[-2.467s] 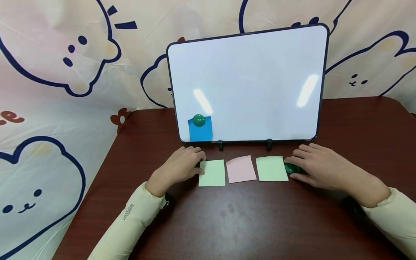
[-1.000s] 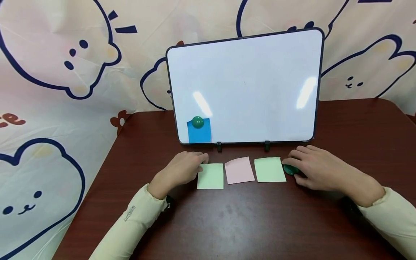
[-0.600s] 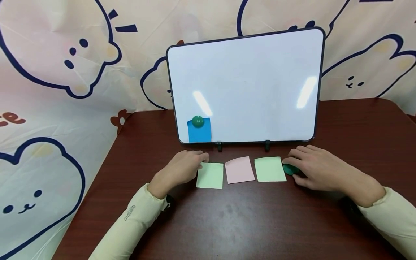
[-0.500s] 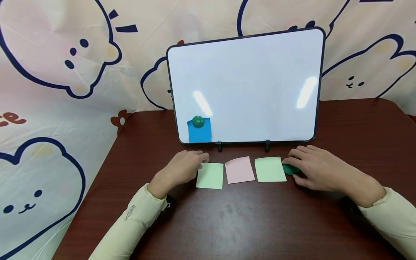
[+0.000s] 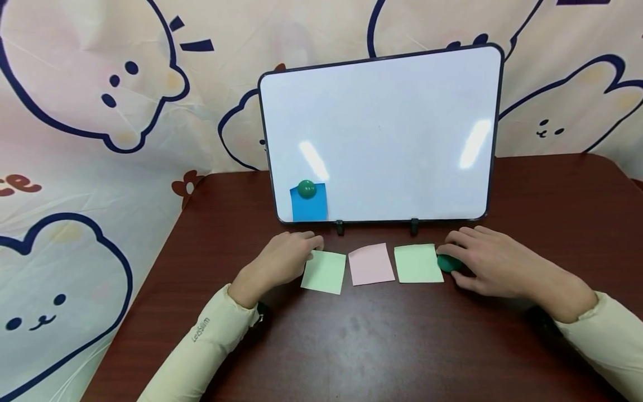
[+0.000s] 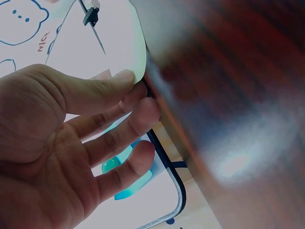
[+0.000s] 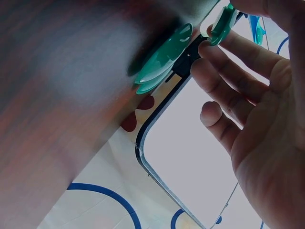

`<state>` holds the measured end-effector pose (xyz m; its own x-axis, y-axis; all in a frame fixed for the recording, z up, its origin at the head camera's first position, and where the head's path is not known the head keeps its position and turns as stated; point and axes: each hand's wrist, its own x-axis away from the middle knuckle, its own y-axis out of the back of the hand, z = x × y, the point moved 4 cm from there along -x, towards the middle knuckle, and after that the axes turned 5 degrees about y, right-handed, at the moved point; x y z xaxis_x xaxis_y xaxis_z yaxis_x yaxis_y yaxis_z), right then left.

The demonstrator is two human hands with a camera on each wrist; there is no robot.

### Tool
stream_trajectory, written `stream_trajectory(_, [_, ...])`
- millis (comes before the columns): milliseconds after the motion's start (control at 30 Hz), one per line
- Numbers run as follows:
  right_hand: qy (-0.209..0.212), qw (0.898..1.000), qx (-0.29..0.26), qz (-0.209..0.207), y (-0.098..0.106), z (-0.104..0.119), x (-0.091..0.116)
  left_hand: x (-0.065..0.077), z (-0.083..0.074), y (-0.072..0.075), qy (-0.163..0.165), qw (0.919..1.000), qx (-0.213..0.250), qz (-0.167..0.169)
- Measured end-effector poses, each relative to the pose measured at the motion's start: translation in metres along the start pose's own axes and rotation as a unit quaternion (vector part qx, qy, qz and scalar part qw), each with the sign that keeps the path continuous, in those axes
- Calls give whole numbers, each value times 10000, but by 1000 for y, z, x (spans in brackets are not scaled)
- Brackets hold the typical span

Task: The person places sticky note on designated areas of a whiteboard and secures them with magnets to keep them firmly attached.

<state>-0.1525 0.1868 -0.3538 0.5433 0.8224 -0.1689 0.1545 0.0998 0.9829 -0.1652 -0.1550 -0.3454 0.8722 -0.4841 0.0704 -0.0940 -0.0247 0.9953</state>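
Two notes [image 5: 324,272] are mint; magnets [image 5: 447,263] green; table [image 5: 361,346] brown, apparently grained.

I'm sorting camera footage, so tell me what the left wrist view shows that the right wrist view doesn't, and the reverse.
Left wrist only: the left hand, pinching a pale green note. Right wrist only: the right hand, pinching a green magnet, with another green magnet on the table. Both share the whiteboard, part of the blue note and the table.
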Motion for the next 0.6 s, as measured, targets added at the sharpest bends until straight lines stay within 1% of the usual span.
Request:
stream_trajectory(200, [0, 10000, 59, -32, 1, 0, 0, -2, -1, 2, 64, 10000, -6, -49])
stream_trajectory(333, [15, 9998, 166, -117, 2, -1, 1, -3, -1, 6, 164, 9997, 111, -154])
stream_trajectory(533, [94, 9994, 244, -215, 1, 3, 1, 2, 0, 11, 286, 9968, 632, -391])
stream_trajectory(600, [172, 9988, 295, -350, 2, 3, 1, 3, 3, 12, 260, 9950, 806, -526])
